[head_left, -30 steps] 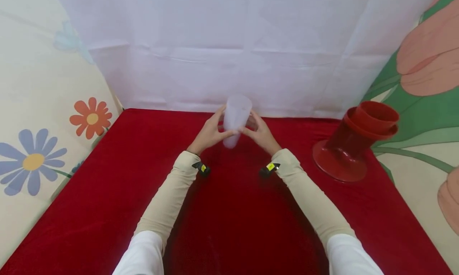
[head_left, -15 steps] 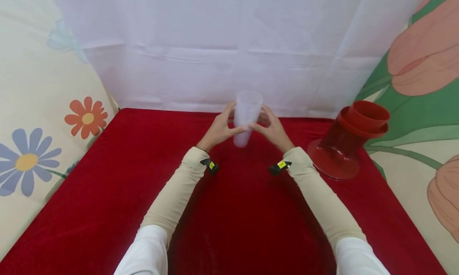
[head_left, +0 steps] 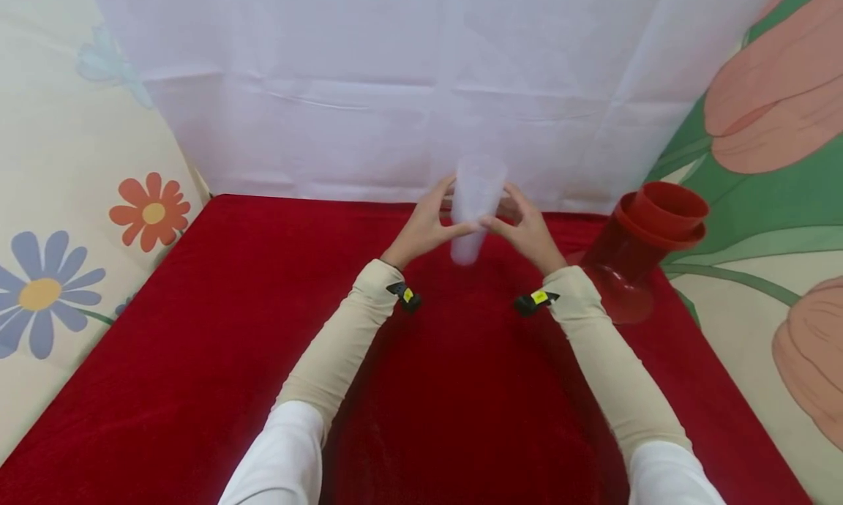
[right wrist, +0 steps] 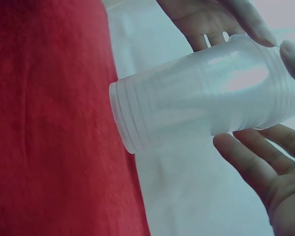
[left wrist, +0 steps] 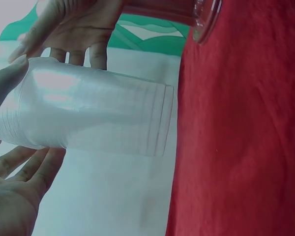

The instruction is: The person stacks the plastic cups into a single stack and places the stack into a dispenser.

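A stack of clear plastic cups (head_left: 473,197), nested in one another, is held upright between both hands, a little above the table. My left hand (head_left: 424,228) grips its left side, fingers curved round the back and thumb across the front. From the other side my right hand (head_left: 527,230) grips it likewise, the two thumbs almost meeting. In the left wrist view the stack (left wrist: 103,108) shows several ridged edges near its base. The fingertips (right wrist: 226,142) of my right hand press the cup wall in the right wrist view.
A red cylinder (head_left: 615,252) on a wide round foot stands on the right of the red-covered table (head_left: 263,285), with a brighter red ring and cup-like top (head_left: 668,205). A white cloth (head_left: 316,139) hangs behind; flower-patterned panels (head_left: 46,293) flank the sides.
Both hands have carried the cup stack to the right and slightly up, keeping their grip. The head view has turned a little to the right. The red cylinder has stayed in place.
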A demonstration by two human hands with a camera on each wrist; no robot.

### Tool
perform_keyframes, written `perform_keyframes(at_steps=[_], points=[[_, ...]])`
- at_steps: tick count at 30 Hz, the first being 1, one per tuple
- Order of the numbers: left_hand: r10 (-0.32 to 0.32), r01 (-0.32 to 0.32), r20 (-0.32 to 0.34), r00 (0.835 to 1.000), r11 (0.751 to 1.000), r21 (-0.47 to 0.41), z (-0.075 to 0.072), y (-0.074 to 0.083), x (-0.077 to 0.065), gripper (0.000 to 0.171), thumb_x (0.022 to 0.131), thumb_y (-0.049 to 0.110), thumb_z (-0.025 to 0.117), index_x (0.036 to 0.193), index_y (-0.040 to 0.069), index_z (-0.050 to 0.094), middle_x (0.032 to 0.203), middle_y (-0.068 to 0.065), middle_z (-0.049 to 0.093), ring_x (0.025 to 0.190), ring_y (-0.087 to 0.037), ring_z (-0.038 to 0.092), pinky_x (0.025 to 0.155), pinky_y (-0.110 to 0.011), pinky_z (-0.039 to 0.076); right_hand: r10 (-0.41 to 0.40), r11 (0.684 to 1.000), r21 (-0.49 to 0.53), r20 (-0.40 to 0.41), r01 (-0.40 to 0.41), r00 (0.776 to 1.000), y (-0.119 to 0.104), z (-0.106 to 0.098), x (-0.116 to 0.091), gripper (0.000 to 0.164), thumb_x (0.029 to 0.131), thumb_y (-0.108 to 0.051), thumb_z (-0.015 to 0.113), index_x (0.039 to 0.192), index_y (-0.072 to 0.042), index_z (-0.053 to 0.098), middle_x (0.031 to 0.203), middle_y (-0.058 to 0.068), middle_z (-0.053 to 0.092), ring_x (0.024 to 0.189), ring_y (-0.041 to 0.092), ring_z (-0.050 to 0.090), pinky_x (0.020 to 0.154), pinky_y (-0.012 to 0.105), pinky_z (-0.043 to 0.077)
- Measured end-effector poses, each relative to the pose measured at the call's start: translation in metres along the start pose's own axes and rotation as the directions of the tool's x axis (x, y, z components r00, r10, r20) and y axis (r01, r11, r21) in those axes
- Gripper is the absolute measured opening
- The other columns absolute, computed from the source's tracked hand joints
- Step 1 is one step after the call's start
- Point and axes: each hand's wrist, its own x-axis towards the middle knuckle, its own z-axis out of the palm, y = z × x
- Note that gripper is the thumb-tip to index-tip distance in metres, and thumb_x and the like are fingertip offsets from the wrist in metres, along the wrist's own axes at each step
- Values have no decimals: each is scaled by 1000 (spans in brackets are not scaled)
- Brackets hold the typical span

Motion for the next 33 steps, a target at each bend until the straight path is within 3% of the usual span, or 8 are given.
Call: perform_keyframes(at_steps=[7,12,17,33], points=[[-3,4,11,1000,1000,-30,10,9,12,95,85,21,81,158,9,23,147,-16,47,121,-29,58,96,-33,50,29,1000,5,-29,-29,999,17,-20,0,72,91,2,70,154,-6,36,129,15,61,110,10,61,83,21,52],[2,-1,12,1000,999,-49,14,15,18,96,85,20,82,159,9,21,145,-18,47,120,-29,58,97,-33,49,43,999,24,-44,-42,998,14,-26,-2,74,92,-8,72,155,-9,34,124,6,64,107,9,63,81,22,54],[12,-11,16,1000,998,-63,16,20,21,96,85,16,81,159,8,20,144,-20,48,119,-30,58,96,-32,50,14,999,52,-38,-12,999,12,-30,-2,70,92,-5,71,153,-9,38,119,-1,66,103,11,65,78,23,56],[-16,19,43,999,997,-71,17,25,28,96,86,21,81,160,14,19,144,-17,48,118,-28,58,92,-33,52,1,996,91,-57,4,998,10,-36,-2,67,92,0,69,152,-10,40,118,-1,65,102,12,66,78,24,56]])
